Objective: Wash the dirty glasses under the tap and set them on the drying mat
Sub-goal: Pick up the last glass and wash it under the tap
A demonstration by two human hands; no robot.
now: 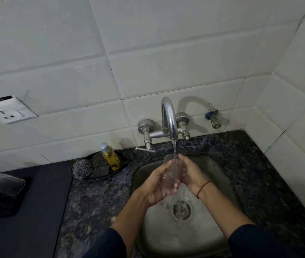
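Note:
A clear glass (170, 171) is held over the steel sink (207, 229), tilted with its mouth toward the tap (170, 118). Water runs from the spout onto the glass rim. My left hand (159, 185) cups the glass from below and the left, fingers curled round it. My right hand (190, 174) grips it from the right side. On the dark drying mat (36, 211) at the left lie clear glasses (1, 185), seen at the frame's edge.
A black dish (118, 155) behind the sink holds a yellow soap bottle (110, 155), a steel scrubber (82, 167) and dark scouring pads. Speckled dark stone counter surrounds the sink. A wall socket sits at the left, a small valve at the right of the tap.

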